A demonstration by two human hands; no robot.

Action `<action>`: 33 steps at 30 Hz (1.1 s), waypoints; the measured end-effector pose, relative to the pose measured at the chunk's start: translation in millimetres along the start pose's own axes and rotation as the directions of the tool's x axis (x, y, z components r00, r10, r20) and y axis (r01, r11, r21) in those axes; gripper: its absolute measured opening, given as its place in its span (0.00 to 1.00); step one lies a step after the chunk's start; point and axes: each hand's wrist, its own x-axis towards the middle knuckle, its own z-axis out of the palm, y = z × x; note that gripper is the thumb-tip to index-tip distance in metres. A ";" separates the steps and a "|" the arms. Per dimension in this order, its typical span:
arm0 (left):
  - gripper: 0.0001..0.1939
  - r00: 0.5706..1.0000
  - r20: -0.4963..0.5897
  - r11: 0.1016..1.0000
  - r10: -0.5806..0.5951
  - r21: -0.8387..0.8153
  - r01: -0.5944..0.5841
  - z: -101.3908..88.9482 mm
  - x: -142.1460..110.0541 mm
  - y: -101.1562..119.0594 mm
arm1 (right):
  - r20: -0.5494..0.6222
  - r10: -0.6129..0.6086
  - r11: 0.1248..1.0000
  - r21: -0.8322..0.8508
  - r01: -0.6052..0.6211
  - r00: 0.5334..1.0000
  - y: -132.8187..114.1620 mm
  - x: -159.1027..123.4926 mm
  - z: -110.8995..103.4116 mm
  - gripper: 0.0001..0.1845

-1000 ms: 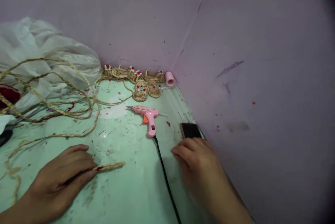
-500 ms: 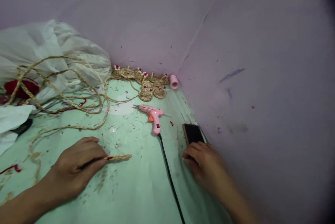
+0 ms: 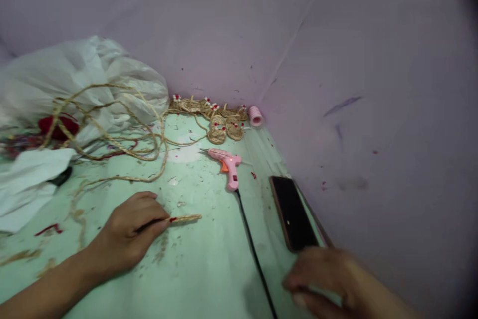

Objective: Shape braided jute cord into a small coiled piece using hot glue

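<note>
My left hand [image 3: 129, 232] rests on the green tabletop [image 3: 201, 269], its fingers pressed together on a short piece of jute rope [image 3: 183, 218] with a red mark near my fingertips. My right hand [image 3: 332, 281] hovers low at the bottom right, blurred by motion, just below a dark phone [image 3: 294, 212] that lies flat by the wall. A pink glue gun [image 3: 226, 162] lies between the hands further back, its black cord [image 3: 256, 254] running toward me.
A tangle of jute rope [image 3: 112, 135] lies before a white plastic bag [image 3: 74, 85] at the left. Several coiled jute pieces with red and white beads [image 3: 218, 120] and a pink spool [image 3: 256, 116] sit in the corner. Purple walls close the back and right.
My right hand has pulled back toward me, off the phone, which now lies fully uncovered. The view has shifted left. My left hand keeps its hold on the rope piece.
</note>
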 end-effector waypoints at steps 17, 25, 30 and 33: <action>0.08 0.998 0.051 0.999 -0.034 -0.037 0.036 0.2 4.4 5.4 | -0.101 -0.367 0.928 -0.106 0.356 0.925 -32.9 124.6 118.1 0.07; 0.08 0.997 0.073 0.999 -0.034 0.032 0.032 2.4 5.8 6.6 | -0.121 -0.311 0.948 0.025 0.316 0.943 -27.5 126.7 119.7 0.08; 0.08 0.996 0.068 0.998 -0.061 0.002 0.061 0.8 5.8 2.3 | -0.117 -0.263 0.959 0.078 0.273 0.958 -19.3 124.1 107.2 0.06; 0.08 0.997 0.053 0.998 -0.061 0.007 0.061 0.1 6.5 2.9 | -0.161 -0.312 0.945 0.051 0.324 0.936 -14.8 124.9 106.6 0.07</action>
